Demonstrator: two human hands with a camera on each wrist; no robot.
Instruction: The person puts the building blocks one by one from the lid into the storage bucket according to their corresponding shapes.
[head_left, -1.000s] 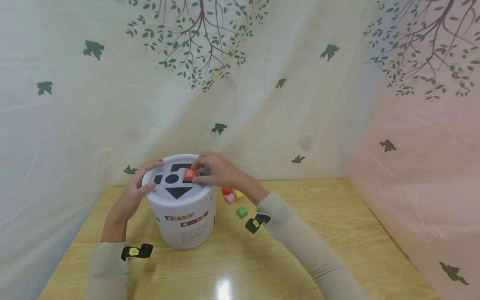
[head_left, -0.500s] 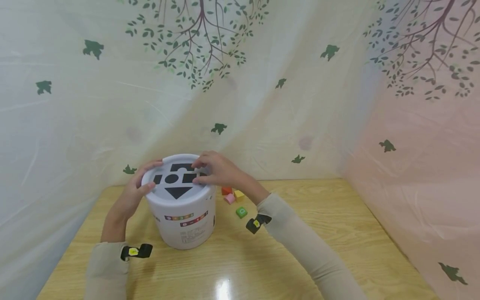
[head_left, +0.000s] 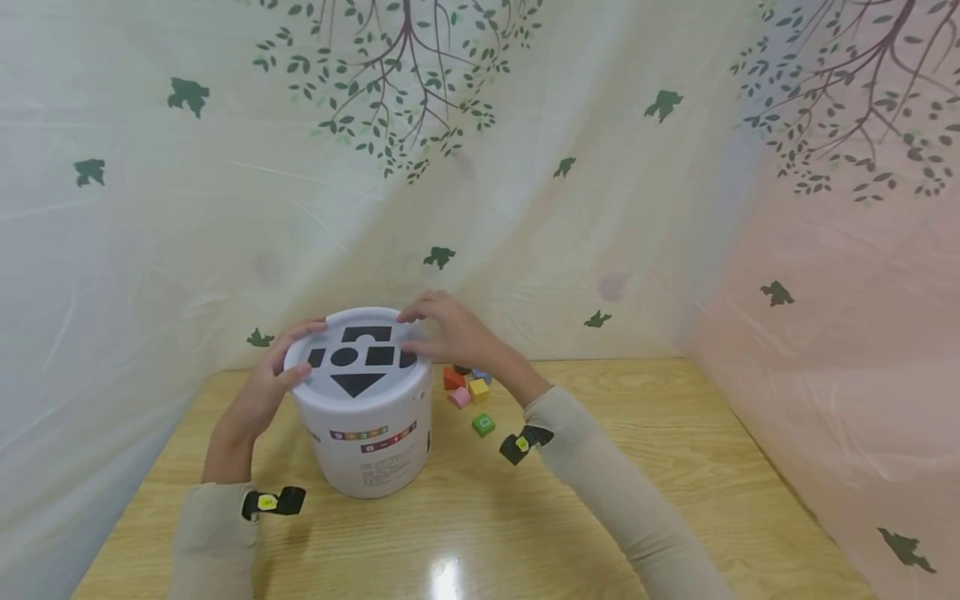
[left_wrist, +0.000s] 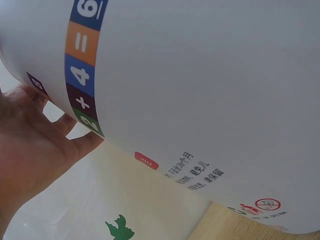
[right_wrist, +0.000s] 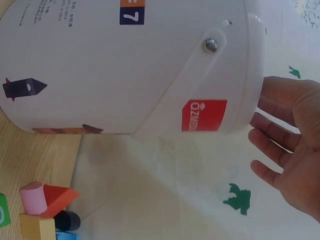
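A white bucket (head_left: 363, 446) stands on the table, its lid (head_left: 318, 382) pierced with several dark shaped holes. My left hand (head_left: 258, 387) holds the bucket by the left of its rim, thumb on the lid's edge. In the left wrist view its fingers (left_wrist: 80, 142) reach round the printed side. At the lid's right edge is my right hand (head_left: 457, 333), fingers loosely bent, nothing between them. The right wrist view shows this hand (right_wrist: 300, 145) beside the rim.
Right of the bucket lie loose blocks: green (head_left: 483, 425), pink (head_left: 460, 398), yellow (head_left: 478, 390) and red (head_left: 453, 378). A black block (right_wrist: 67, 220) and a blue one (right_wrist: 67, 235) are partly hidden. A printed curtain (head_left: 525, 275) hangs behind the wooden table (head_left: 600, 467).
The orange-red block marked R, pinched over the square hole a second ago, is gone from view. My right hand has since moved back to the right and slightly up. The left stays put.
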